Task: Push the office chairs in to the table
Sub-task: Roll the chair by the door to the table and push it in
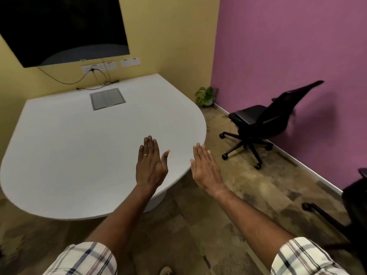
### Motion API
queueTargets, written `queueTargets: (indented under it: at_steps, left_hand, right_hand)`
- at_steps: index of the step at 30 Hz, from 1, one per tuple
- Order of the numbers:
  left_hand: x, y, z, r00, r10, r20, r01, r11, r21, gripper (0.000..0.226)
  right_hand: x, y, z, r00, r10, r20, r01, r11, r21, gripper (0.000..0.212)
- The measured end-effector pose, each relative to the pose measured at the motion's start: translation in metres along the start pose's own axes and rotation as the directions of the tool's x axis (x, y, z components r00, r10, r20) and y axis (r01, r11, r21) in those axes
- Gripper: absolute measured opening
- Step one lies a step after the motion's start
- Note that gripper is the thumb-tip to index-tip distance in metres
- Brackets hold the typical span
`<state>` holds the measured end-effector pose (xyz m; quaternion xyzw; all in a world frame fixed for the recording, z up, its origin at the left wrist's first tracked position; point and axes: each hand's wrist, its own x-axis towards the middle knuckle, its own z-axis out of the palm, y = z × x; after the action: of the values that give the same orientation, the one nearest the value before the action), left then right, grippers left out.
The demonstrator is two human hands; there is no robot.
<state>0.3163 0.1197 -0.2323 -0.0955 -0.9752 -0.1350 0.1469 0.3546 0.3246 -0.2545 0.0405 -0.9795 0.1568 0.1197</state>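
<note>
Chairs first: one black office chair [258,124] stands on the floor [248,205] well apart from the right edge of the white surface [69,145], close to the pink wall [297,46], its seat turned toward the surface and its backrest tilted back toward the wall. A second black chair [349,203] is cut off by the right border of the view — only part of its base and a dark edge show, also well clear of the surface.

Both hands are flat and open, fingers together, and grip nothing. The left hand [151,163] is raised over the near right part of the surface, back of the hand up, with a ring on one finger. The right hand [206,165] hangs just beside it, past the rounded near right edge, above the floor. Checked sleeves show at the bottom.

The surface has rounded near corners and a grey hatch [107,98] set in near its far edge. Behind it, on the yellow wall [168,36], hang a dark screen [63,28] and a row of sockets [95,67] with cables trailing down. A small potted plant [206,95] sits in the floor corner where the two walls meet.
</note>
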Motion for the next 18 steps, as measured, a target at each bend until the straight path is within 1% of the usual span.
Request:
queueTargets:
  at_steps: [4, 8, 13, 17, 18]
  left_hand:
    - [-0.028, 0.035, 0.017, 0.993, 0.095, 0.063, -0.094, 0.995, -0.025, 0.077]
    - [-0.047, 0.070, 0.033, 0.975, 0.192, 0.116, -0.185, 0.980, -0.070, 0.080]
    - [-0.069, 0.107, 0.042, 0.933, 0.322, 0.158, -0.303, 0.943, -0.135, 0.076]
    - [-0.090, 0.127, 0.044, 0.892, 0.414, 0.180, -0.394, 0.909, -0.139, 0.077]
    - [-0.098, 0.134, 0.044, 0.874, 0.449, 0.185, -0.427, 0.892, -0.149, 0.077]
  right_hand:
    - [-0.053, 0.032, 0.000, 0.993, 0.117, -0.018, -0.117, 0.993, -0.031, 0.067]
    - [-0.105, 0.059, -0.010, 0.966, 0.252, -0.057, -0.254, 0.966, -0.048, 0.067]
    - [-0.169, 0.087, -0.024, 0.894, 0.431, -0.121, -0.442, 0.893, -0.088, 0.067]
    - [-0.218, 0.101, -0.032, 0.840, 0.521, -0.152, -0.538, 0.837, -0.104, 0.070]
    - [-0.233, 0.102, -0.036, 0.817, 0.549, -0.176, -0.570, 0.815, -0.102, 0.071]
